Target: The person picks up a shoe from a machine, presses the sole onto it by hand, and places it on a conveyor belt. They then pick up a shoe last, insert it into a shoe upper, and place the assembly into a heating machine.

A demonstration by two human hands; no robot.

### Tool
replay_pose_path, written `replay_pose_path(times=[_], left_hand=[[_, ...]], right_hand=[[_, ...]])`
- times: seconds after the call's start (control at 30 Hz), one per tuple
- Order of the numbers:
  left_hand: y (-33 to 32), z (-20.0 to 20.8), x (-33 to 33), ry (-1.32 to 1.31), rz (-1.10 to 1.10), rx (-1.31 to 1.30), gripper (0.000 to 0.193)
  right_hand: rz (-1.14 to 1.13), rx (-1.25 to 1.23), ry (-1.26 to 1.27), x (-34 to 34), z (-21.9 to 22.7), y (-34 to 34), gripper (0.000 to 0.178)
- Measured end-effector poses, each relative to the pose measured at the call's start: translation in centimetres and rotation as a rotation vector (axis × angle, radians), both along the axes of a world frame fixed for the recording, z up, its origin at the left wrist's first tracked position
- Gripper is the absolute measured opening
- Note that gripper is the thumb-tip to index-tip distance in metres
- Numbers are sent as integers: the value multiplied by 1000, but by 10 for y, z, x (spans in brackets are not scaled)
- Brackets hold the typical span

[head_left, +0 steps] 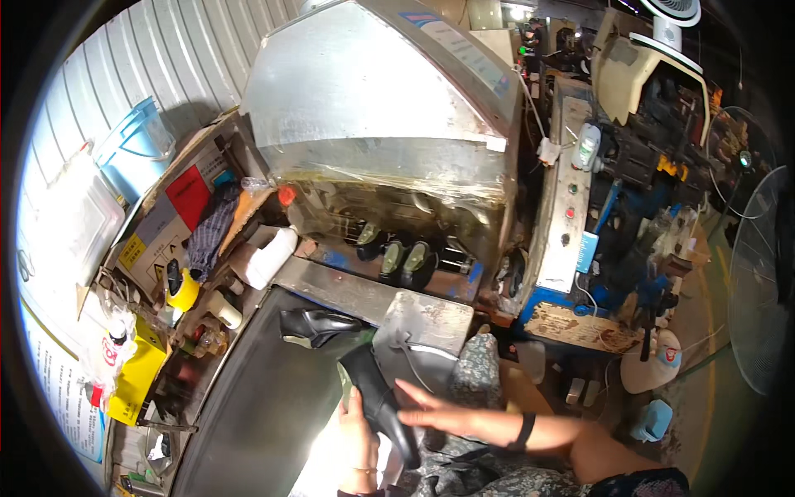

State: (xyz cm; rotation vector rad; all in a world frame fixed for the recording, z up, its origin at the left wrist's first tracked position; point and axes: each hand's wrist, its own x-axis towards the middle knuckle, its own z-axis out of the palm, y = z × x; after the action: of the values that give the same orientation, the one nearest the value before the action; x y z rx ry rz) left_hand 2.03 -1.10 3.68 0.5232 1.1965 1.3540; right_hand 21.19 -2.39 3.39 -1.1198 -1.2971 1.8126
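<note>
A black leather shoe (377,393) is held up in front of me, its pale inner lining or sole edge showing on the left. My left hand (356,435) grips it from the left side. My right hand (435,416) lies along the shoe's right side with its fingers stretched out and apart; the fingertips reach the shoe or come very close to it. Another black shoe (317,326) rests on its side on the dark belt (240,398), just beyond the held one.
Several black shoes (393,261) stand inside the opening of a metal hood (373,91). A worn metal box (426,323) sits right of the belt. Crowded shelves with a yellow box (137,373) run along the left. A machine with a button panel (567,190) stands at right.
</note>
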Motion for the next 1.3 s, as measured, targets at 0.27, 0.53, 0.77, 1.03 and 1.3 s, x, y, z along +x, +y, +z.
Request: replay_pose_path(times=[0.27,0.53,0.77,1.03,1.3], left_hand=[[-45,47,77,456,-875,603,74],[-70,-8,35,574,-928,218,45],[-62,-6,47,727,-924,344,39],[-70,7,92,965,-1113,391,42],[-17,-17,65,822,-849,195,41]], right_hand=[[-779,209,89,203,109,-99,72],[-1386,711,-1239,469,169,-136,67],[-1073,288,-1607,535,208,-135,71],[-1080,220,-1801,473,168,-123,77],[-1231,554,-1691,494,158,-114,69]])
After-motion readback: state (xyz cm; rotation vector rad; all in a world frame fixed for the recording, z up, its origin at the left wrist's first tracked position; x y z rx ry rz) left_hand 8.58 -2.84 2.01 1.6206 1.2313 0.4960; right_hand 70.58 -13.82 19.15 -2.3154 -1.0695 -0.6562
